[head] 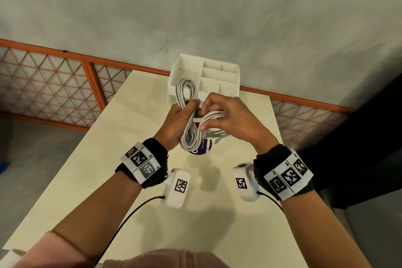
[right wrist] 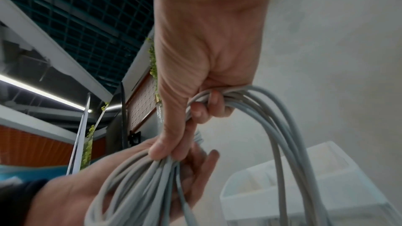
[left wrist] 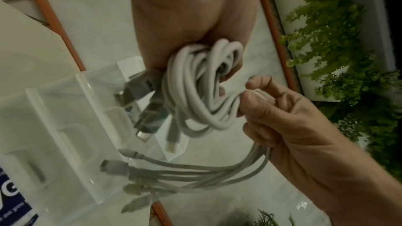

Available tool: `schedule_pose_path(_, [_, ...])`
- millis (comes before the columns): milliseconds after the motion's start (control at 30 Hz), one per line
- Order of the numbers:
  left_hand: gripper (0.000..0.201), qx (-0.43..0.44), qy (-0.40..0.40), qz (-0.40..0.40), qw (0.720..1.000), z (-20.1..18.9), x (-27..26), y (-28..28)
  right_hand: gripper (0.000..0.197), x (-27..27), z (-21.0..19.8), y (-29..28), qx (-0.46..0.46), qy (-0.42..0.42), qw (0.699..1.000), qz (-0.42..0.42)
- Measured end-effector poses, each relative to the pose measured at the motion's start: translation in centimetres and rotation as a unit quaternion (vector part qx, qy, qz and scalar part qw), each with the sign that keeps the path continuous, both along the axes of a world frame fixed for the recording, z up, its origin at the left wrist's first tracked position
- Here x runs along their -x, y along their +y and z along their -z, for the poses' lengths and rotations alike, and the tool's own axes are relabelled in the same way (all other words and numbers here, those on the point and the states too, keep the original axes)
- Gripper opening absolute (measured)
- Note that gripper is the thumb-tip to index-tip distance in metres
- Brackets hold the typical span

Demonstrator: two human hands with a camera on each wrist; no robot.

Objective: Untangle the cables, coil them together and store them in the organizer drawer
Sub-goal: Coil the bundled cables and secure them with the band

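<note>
A coil of white cables (head: 187,92) hangs in the air over the table, held by both hands. My left hand (head: 188,108) grips the coil at its middle, fingers curled round the strands. My right hand (head: 205,116) pinches a bunch of strands (head: 214,114) pulled off to the right. In the left wrist view the cables (left wrist: 195,95) wind round the left hand's fingers (left wrist: 226,73), and several connectors (left wrist: 142,109) dangle loose. The right wrist view shows my right hand (right wrist: 195,116) clenched on the cable loops (right wrist: 274,126). The white organizer (head: 236,76) stands just behind the hands.
The organizer has several open compartments on top and sits at the table's far edge (head: 150,72), against the wall. A purple-and-white round object (head: 202,149) lies on the table under the coil. An orange lattice railing (head: 54,85) runs behind the table.
</note>
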State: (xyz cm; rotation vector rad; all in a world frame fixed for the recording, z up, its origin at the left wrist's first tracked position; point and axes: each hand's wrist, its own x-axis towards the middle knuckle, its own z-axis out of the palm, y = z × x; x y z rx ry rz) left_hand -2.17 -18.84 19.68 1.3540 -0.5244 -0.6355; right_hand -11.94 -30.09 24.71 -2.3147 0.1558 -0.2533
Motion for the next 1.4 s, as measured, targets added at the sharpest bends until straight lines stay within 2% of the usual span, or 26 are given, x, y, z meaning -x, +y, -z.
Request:
schedule_pose_path(133, [0.031, 0.002, 0.001, 0.061, 0.998, -0.2, 0.6, 0.5, 0.054, 0.0, -0.2, 0.5, 0.039, -0.007, 0.999, -0.007])
schedule_pose_path(233, [0.034, -0.012, 0.007, 0.085, 0.996, -0.3, 1.2, 0.9, 0.063, 0.0, -0.5, 0.7, 0.111, -0.007, 0.994, -0.006])
schedule_pose_path(367, [0.045, -0.051, -0.037, 0.095, 0.993, -0.2, 1.7, 1.3, 0.071, 0.0, -0.6, 0.9, 0.197, -0.012, 0.980, -0.006])
schedule_pose_path(433, [0.046, -0.051, -0.048, 0.100, 0.992, 0.0, 1.5, 1.4, 0.066, 0.0, -0.5, 0.5, 0.147, -0.005, 0.989, -0.013])
schedule_pose_path(500, [0.043, -0.053, -0.063, 0.106, 0.991, 0.3, 0.9, 1.6, 0.056, 0.2, -0.6, -0.1, 0.069, 0.017, 0.997, -0.030])
schedule_pose_path(567, [0.039, -0.053, -0.064, 0.118, 0.990, 0.7, 0.3, 1.9, 0.043, 0.5, -1.0, -0.8, 0.031, 0.056, 0.997, -0.036])
schedule_pose_path(667, [0.039, -0.054, -0.056, 0.135, 0.988, 1.4, 0.1, 2.2, 0.032, 0.6, -1.4, -1.6, 0.069, 0.157, 0.984, -0.038])
schedule_pose_path(767, [0.040, -0.067, -0.039, 0.138, 0.987, 2.0, 0.7, 2.2, 0.046, 0.6, -1.1, -1.8, 0.128, 0.215, 0.967, -0.043])
schedule_pose_path(867, [0.059, -0.105, -0.035, 0.140, 0.984, 2.5, 1.2, 2.1, 0.054, 0.5, -1.0, -1.2, 0.120, 0.188, 0.974, -0.034])
schedule_pose_path(1000, [0.077, -0.137, -0.039, 0.164, 0.976, 2.4, 2.4, 1.6, 0.046, -0.1, -0.4, -0.1, 0.108, 0.111, 0.987, -0.038])
schedule_pose_path(1100, [0.090, -0.147, -0.008, 0.183, 0.972, 2.1, 3.1, 1.2, 0.047, -0.7, 0.1, -0.1, 0.067, 0.089, 0.993, -0.035])
schedule_pose_path(1233, [0.086, -0.115, 0.036, 0.222, 0.968, 1.9, 3.3, 1.2, 0.043, -1.3, 0.6, -0.6, -0.038, 0.080, 0.996, 0.027])
schedule_pose_path(1300, [0.073, -0.111, 0.004, 0.218, 0.970, 1.8, 3.4, 1.3, 0.040, -1.6, 0.8, -0.8, -0.069, 0.077, 0.993, 0.056])
schedule_pose_path(1400, [0.050, -0.141, -0.068, 0.190, 0.969, 2.0, 3.3, 1.4, 0.036, -1.9, 0.9, -0.7, -0.056, 0.078, 0.993, 0.064])
